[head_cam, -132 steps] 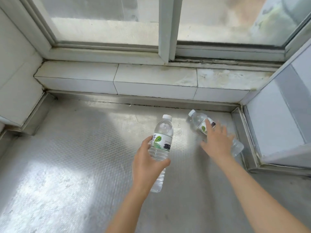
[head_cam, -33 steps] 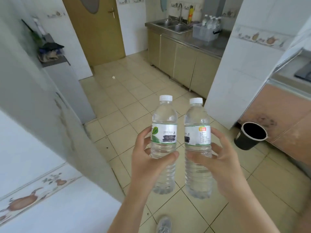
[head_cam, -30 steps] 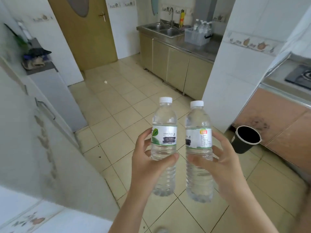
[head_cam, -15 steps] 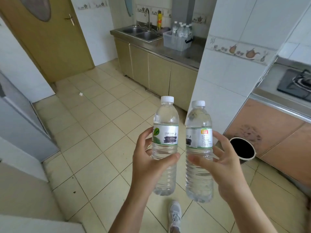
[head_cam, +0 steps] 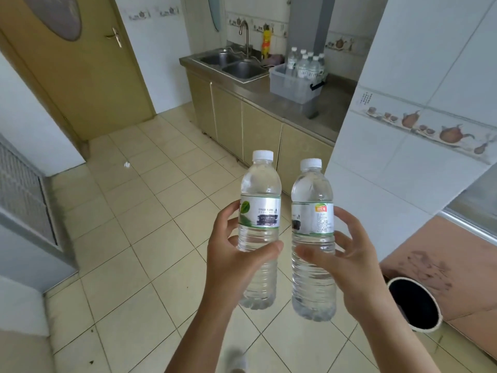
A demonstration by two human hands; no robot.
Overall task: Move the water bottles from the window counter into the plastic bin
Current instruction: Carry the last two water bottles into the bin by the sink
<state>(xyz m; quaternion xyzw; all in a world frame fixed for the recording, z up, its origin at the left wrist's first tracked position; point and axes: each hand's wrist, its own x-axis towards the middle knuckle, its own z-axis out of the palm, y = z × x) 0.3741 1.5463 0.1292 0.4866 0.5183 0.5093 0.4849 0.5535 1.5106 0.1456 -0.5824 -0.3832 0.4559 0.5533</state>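
Step in hand: carrying two water bottles across the kitchen to the plastic bin; as I judge it, the job is to keep both upright and apart until they are over the bin.
Left hand (head_cam: 236, 261): wrapped round the middle of the left water bottle (head_cam: 258, 227), thumb across the front, bottle upright and capped.
Right hand (head_cam: 347, 261): gripping the right water bottle (head_cam: 313, 238) the same way, just beside the other, not touching it.
Plastic bin (head_cam: 291, 83): far, on the steel counter (head_cam: 326, 109) right of the sink (head_cam: 232, 64), already holding several capped bottles toward its far side.
How to do it well: lower each bottle base first into the nearer free space, one at a time, so the standing ones are not knocked.
Door (head_cam: 80, 63): far left, closed.
Floor: open tiles ahead; a small white scrap (head_cam: 126, 165) lies left of the path.
In the way: the white tiled wall corner (head_cam: 357, 146) on the right hides part of the counter; a black bucket (head_cam: 412, 304) lies near right, by the feet.
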